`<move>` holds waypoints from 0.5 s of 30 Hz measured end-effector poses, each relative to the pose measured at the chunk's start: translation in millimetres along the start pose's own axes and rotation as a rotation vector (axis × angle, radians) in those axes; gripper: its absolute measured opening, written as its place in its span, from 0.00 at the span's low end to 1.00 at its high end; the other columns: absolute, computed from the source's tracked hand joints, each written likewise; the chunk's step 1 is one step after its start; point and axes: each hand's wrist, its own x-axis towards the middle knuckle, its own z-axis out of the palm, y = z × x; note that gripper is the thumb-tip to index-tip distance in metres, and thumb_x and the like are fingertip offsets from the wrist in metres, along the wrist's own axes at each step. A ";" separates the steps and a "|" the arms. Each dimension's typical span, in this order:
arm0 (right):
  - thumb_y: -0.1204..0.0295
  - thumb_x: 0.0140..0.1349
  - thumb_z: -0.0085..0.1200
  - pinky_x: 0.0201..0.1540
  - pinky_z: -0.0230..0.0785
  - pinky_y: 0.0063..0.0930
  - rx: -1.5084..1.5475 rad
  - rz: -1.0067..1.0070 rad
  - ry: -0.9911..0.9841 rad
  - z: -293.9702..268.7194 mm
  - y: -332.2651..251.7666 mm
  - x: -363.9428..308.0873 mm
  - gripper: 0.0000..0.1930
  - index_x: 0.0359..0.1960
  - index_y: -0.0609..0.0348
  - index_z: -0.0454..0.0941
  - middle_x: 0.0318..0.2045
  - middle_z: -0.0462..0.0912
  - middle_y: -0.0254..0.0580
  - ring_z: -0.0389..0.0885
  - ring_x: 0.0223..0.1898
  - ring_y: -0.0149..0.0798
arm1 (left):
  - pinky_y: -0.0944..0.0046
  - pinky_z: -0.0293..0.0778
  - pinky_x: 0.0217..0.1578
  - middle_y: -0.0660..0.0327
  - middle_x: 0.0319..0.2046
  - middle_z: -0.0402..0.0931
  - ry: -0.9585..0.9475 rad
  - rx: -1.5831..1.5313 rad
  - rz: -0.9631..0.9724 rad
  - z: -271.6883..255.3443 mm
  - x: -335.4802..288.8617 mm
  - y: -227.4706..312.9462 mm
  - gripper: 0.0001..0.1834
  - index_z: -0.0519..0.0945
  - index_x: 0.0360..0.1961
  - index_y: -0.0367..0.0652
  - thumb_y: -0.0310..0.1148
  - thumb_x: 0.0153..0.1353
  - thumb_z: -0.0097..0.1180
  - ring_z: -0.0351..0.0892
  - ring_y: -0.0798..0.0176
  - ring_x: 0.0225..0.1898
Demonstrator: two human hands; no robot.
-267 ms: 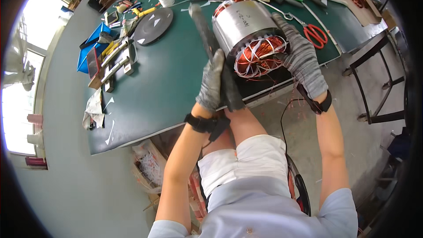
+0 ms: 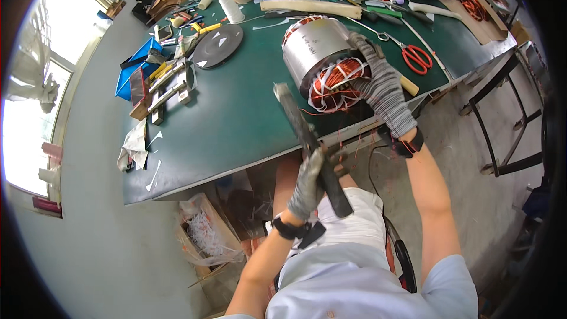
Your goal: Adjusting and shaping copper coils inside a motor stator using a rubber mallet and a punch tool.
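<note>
dark bar slants through my gloved left hand, which is closed around it, its lower end over my white shorts and its upper end toward the green bench, apart from the stator. next along, the stator lies on the bench, copper coils facing me. my gloved right hand rests against its right side; i cannot tell whether it grips. a pale yellow piece pokes out beyond that hand, and farther right lie red-handled scissors.
</note>
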 end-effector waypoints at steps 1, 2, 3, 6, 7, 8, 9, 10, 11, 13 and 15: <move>0.71 0.43 0.61 0.53 0.62 0.32 0.015 -0.031 0.056 8.1 -0.8 -3.8 0.37 0.58 0.49 0.57 0.50 0.69 0.46 0.68 0.51 0.48 | 0.51 0.65 0.50 0.51 0.52 0.63 0.084 0.098 0.027 -6.1 -11.9 -8.5 0.28 0.59 0.55 0.37 0.46 0.61 0.42 0.64 0.49 0.53; 0.73 0.40 0.62 0.54 0.62 0.31 0.054 0.066 0.007 13.5 -1.2 -14.2 0.43 0.60 0.52 0.52 0.54 0.64 0.47 0.66 0.54 0.46 | 0.56 0.67 0.48 0.52 0.51 0.64 0.134 0.172 0.086 -4.8 -23.3 -10.7 0.26 0.60 0.55 0.38 0.43 0.61 0.44 0.66 0.54 0.51; 0.73 0.40 0.62 0.54 0.62 0.31 0.052 0.057 0.011 28.3 7.5 -26.9 0.43 0.60 0.52 0.52 0.54 0.64 0.47 0.66 0.54 0.46 | 0.62 0.68 0.46 0.54 0.51 0.64 0.189 0.249 0.149 -4.9 -33.2 -8.4 0.24 0.61 0.54 0.38 0.40 0.61 0.45 0.68 0.58 0.49; 0.78 0.49 0.55 0.54 0.62 0.31 0.717 0.236 0.097 51.7 11.8 -68.2 0.43 0.63 0.53 0.40 0.56 0.60 0.48 0.63 0.54 0.39 | 0.76 0.66 0.39 0.63 0.49 0.64 0.320 0.646 0.339 -11.1 -55.3 13.9 0.25 0.60 0.56 0.40 0.29 0.57 0.47 0.66 0.76 0.43; 0.78 0.49 0.55 0.54 0.62 0.31 0.714 0.227 0.089 51.3 7.4 -80.1 0.43 0.63 0.53 0.40 0.56 0.60 0.48 0.63 0.54 0.39 | 0.72 0.65 0.43 0.62 0.51 0.64 0.336 0.722 0.508 -16.3 -51.3 19.7 0.25 0.62 0.55 0.40 0.29 0.55 0.50 0.67 0.71 0.45; 0.78 0.50 0.53 0.54 0.61 0.31 0.559 0.265 0.084 54.8 4.3 -88.4 0.42 0.64 0.52 0.39 0.56 0.60 0.48 0.63 0.54 0.39 | 0.69 0.63 0.46 0.60 0.52 0.63 0.311 0.877 0.649 -17.4 -45.5 32.4 0.26 0.63 0.54 0.39 0.28 0.52 0.52 0.66 0.68 0.47; 0.79 0.51 0.50 0.54 0.61 0.30 0.400 0.305 0.082 58.3 3.0 -95.1 0.41 0.64 0.52 0.39 0.56 0.59 0.48 0.63 0.54 0.39 | 0.66 0.61 0.50 0.59 0.53 0.63 0.280 1.031 0.784 -15.5 -37.5 45.3 0.27 0.64 0.53 0.38 0.28 0.50 0.53 0.66 0.65 0.49; 0.79 0.55 0.45 0.47 0.66 0.25 0.476 0.182 0.158 63.3 1.7 -98.4 0.36 0.63 0.54 0.39 0.51 0.65 0.47 0.69 0.47 0.35 | 0.63 0.59 0.52 0.57 0.53 0.63 0.223 1.154 0.835 -10.1 -29.1 55.8 0.27 0.64 0.52 0.37 0.28 0.48 0.54 0.65 0.61 0.51; 0.79 0.55 0.45 0.47 0.66 0.25 0.467 0.181 0.158 66.0 3.8 -107.3 0.36 0.63 0.54 0.39 0.51 0.65 0.47 0.69 0.47 0.35 | 0.60 0.57 0.54 0.54 0.53 0.63 0.158 1.274 0.879 -0.5 -21.4 67.7 0.28 0.65 0.51 0.36 0.27 0.46 0.55 0.64 0.57 0.53; 0.80 0.57 0.39 0.38 0.68 0.18 0.385 0.497 -0.055 76.9 13.6 -128.9 0.31 0.62 0.57 0.43 0.44 0.70 0.43 0.73 0.39 0.29 | 0.59 0.58 0.54 0.51 0.53 0.63 0.052 1.487 0.894 15.9 -7.0 85.2 0.27 0.69 0.48 0.34 0.28 0.42 0.55 0.64 0.52 0.53; 0.80 0.60 0.36 0.32 0.67 0.15 0.219 0.239 0.062 78.4 7.5 -137.7 0.23 0.58 0.60 0.53 0.39 0.72 0.39 0.73 0.32 0.24 | 0.58 0.60 0.53 0.47 0.50 0.66 -0.095 1.479 0.846 32.8 7.0 88.5 0.26 0.72 0.44 0.32 0.31 0.39 0.57 0.65 0.47 0.52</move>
